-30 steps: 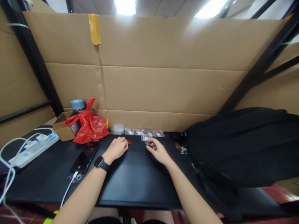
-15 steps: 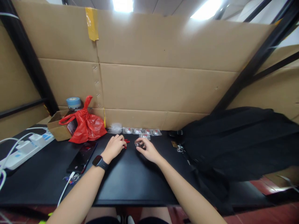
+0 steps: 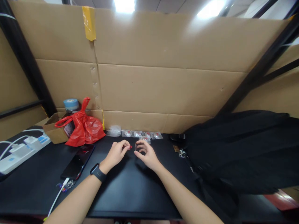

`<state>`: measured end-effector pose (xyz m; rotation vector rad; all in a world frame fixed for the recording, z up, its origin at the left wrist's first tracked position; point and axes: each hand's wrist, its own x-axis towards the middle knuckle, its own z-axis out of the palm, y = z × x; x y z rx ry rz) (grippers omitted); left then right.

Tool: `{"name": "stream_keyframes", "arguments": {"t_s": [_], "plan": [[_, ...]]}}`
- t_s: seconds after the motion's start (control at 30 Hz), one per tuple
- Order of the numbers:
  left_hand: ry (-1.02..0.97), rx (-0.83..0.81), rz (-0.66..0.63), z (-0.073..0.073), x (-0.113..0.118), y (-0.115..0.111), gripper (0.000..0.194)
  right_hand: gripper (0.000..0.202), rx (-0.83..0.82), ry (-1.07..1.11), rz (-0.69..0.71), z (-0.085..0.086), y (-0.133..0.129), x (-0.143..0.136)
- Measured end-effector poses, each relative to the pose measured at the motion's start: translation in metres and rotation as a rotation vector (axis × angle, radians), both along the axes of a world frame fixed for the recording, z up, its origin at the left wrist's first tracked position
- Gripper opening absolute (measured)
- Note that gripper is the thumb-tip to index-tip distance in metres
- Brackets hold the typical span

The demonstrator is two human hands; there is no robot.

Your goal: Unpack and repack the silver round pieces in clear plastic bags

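Note:
Over the middle of the black table, my left hand (image 3: 117, 152), wearing a watch on its wrist, pinches a small red string-like piece (image 3: 130, 147). My right hand (image 3: 147, 153) grips a small round clear disc (image 3: 135, 147) by its edges, between thumb and fingers. The disc is tilted on edge and faces the red piece, with a narrow gap between them. Just beyond my hands lies a row of small round items in clear wrappers (image 3: 137, 133), each with a red and silver look. One more wrapped item (image 3: 145, 139) sits in front of the row, partly behind my right hand.
Empty-looking clear wrappers (image 3: 114, 131) lie left of the row. A red plastic bag (image 3: 87, 129), an open cardboard box (image 3: 54, 130), a phone (image 3: 78, 161) and a power strip (image 3: 25, 152) occupy the left. Black cloth (image 3: 245, 152) and keys (image 3: 182, 153) lie right. Cardboard (image 3: 149, 90) walls the back.
My left hand has lifted from the table with a red piece and moved right, toward the disc. My right hand has turned the disc more edge-on. The view has shifted slightly.

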<state>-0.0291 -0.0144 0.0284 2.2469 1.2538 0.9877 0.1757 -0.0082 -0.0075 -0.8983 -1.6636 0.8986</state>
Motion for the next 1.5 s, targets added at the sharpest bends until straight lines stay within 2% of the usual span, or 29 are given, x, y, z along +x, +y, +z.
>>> {"name": "stream_keyframes", "arguments": {"t_s": [0.13, 0.27, 0.5, 0.7, 0.9, 1.13, 1.3, 1.4, 1.5], "plan": [[-0.19, -0.047, 0.032, 0.002, 0.007, -0.003, 0.012, 0.042, -0.032, 0.099, 0.034, 0.004, -0.001, -0.002], [-0.239, -0.046, 0.074, 0.001, 0.008, -0.005, 0.01, 0.044, -0.053, 0.161, 0.078, 0.005, -0.005, -0.006], [-0.136, 0.033, 0.006, 0.007, 0.009, -0.009, 0.012, 0.045, -0.025, 0.169, 0.076, 0.007, -0.01, -0.01], [-0.076, 0.08, 0.062, 0.006, 0.014, -0.012, 0.012, 0.041, 0.016, 0.15, 0.051, 0.009, -0.01, -0.008], [-0.183, 0.073, 0.06, 0.004, 0.016, -0.012, 0.013, 0.035, 0.026, 0.139, 0.063, 0.011, -0.01, -0.007], [-0.055, 0.12, 0.079, 0.008, 0.014, -0.014, 0.009, 0.041, -0.025, 0.184, 0.048, 0.01, -0.01, -0.009], [-0.039, 0.121, 0.08, 0.008, 0.014, -0.014, 0.01, 0.042, -0.054, 0.188, 0.061, 0.011, -0.012, -0.01], [-0.037, 0.15, 0.117, 0.008, 0.016, -0.015, 0.009, 0.036, -0.088, 0.158, 0.079, 0.014, -0.012, -0.009], [-0.026, 0.178, 0.162, 0.008, 0.017, -0.016, 0.01, 0.03, -0.07, 0.039, 0.086, 0.018, -0.013, -0.008]]}}
